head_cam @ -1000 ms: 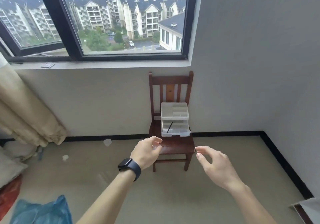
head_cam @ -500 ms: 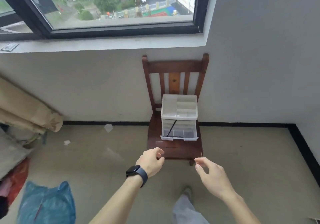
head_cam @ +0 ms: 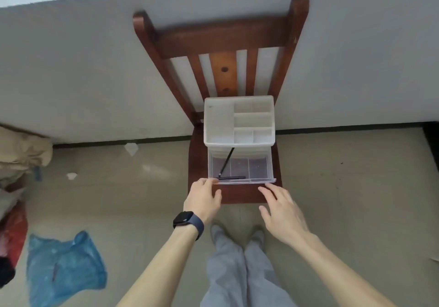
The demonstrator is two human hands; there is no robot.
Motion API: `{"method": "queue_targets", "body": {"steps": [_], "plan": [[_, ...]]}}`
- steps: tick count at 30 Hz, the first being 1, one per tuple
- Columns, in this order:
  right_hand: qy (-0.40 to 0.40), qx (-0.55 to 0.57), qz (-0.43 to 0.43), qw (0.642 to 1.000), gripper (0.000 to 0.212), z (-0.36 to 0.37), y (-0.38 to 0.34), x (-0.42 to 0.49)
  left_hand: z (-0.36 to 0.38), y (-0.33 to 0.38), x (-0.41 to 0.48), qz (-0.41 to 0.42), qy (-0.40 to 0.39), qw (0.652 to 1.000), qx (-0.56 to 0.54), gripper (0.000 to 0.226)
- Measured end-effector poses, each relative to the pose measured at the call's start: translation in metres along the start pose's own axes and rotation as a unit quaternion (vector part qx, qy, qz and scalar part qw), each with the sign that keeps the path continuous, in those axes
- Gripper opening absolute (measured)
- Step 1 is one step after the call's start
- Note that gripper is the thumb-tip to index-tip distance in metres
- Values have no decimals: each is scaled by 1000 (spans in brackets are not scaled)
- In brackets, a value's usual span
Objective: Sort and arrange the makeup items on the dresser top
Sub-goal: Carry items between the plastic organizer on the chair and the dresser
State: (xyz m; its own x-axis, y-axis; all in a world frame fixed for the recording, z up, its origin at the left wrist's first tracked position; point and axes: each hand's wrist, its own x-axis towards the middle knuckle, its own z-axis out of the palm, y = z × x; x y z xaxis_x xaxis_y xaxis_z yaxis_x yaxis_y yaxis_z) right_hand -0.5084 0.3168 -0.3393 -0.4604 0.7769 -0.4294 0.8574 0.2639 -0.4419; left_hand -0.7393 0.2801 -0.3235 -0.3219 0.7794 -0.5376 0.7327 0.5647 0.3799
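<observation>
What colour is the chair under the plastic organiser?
The chair is dark reddish-brown wood, with one lighter orange slat in its back. The head view shows it.

Dark varnished wood, glossy – chair [head_cam: 221, 35]. On chair seat, organizer [head_cam: 218, 121] matt white plastic, its drawer [head_cam: 240, 167] clear glossy plastic. Left of chair, blue bag [head_cam: 64, 266] – thin crinkled plastic. Smooth floor [head_cam: 344, 188], faint sheen.

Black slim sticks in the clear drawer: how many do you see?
2. One black stick slants across the left section of the clear drawer; the other stick lies along its front edge. The upper tray may hide more.
</observation>
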Motion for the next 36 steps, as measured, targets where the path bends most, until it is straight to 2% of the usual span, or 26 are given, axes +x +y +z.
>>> {"method": "queue_targets", "body": {"steps": [4,8,10,13,18,22,27,31,33,36], "plan": [[43,-81,-39,995,54,34,5,37,23,0,52,36,9,998,40,36],[80,-124,-63,987,55,60,15,63,38,7,93,39,0,992,121,25],[117,-127,-78,982,53,67,21,73,43,11,107,35,-3,984,174,17],[162,-114,-102,975,48,72,25,84,47,15,121,31,-16,970,240,17],[151,-107,-100,978,46,67,21,95,49,18,137,54,-15,953,298,25],[128,-95,-92,983,46,62,21,95,43,20,142,66,-7,960,273,16],[58,-80,-69,993,24,58,18,98,16,15,129,87,-12,973,212,15],[47,-56,-66,995,32,51,5,99,-8,-17,102,105,-3,982,155,19],[37,-34,-62,997,31,50,-4,102,-12,-44,84,89,1,990,111,16],[4,-10,-49,999,29,51,-20,115,-9,-86,64,10,28,1000,8,8]]}}
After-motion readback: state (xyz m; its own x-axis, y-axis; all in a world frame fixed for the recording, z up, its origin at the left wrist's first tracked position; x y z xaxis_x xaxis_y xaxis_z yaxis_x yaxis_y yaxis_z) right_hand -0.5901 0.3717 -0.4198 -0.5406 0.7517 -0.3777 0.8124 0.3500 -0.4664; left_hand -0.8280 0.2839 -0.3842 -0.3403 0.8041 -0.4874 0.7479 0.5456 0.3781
